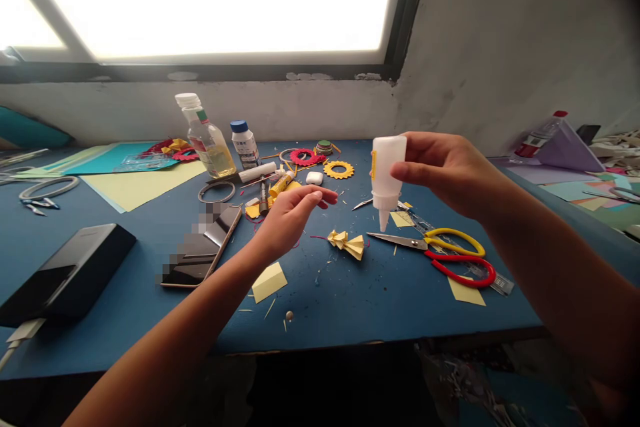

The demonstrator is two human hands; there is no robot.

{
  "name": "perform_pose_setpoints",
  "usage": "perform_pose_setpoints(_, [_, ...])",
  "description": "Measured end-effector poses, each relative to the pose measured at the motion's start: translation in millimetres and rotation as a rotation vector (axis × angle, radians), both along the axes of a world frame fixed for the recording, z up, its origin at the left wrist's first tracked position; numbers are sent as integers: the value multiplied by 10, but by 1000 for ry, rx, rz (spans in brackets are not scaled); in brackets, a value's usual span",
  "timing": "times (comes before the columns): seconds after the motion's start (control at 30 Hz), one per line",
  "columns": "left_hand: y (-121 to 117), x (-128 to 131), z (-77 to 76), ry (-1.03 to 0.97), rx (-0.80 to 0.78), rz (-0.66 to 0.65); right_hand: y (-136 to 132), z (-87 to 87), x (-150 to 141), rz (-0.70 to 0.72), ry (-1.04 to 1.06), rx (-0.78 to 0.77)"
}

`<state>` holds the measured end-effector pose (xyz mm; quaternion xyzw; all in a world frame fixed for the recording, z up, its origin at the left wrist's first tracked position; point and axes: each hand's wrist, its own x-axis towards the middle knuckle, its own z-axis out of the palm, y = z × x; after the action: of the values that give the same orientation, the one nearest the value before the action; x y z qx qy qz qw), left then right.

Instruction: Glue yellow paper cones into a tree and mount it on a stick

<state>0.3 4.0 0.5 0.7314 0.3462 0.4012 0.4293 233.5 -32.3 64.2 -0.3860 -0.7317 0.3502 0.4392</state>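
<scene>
Holding a translucent white squeeze bottle [387, 170] nozzle-down, the right hand [453, 170] has its grip closed on the bottle's base, thumb on the near side, above the blue table [360, 310]. The left hand [290, 217] is held near the middle, thumb against the index finger; whether its grip contains anything cannot be told. A pleated yellow paper piece [346, 245], red thread showing at its end, lies on the table between both hands, apart from the nozzle. To its right, scissors [415, 243] with one yellow and one red handle lie partly over a clear ruler [501, 285]. A smartphone [200, 263] lies left of the left forearm. Toward the wall, a clear bottle of yellowish liquid [216, 153] and a blue-capped white bottle [245, 145] stand side by side.
</scene>
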Motion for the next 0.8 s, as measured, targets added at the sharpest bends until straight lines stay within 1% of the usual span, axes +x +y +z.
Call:
perform_pose_setpoints(0.17, [-19,11,-3,-2,2,-3,-65,22,-56,6,-34,-23])
perform_pose_setpoints(0.27, [-29,15,-5,-5,11,-9,-84,31,-82,-2,-36,-11])
perform_pose_setpoints(0.43, [-60,11,-9,69,31,-28,-100,39,-90,-45,-12,38])
perform_pose_setpoints(0.6, [-75,16,-5,114,55,-38,-114,34,-81,-56,-11,52])
perform_pose_setpoints(0.8, [-56,23,-25,132,83,-27,-107,5,-56,-20,2,66])
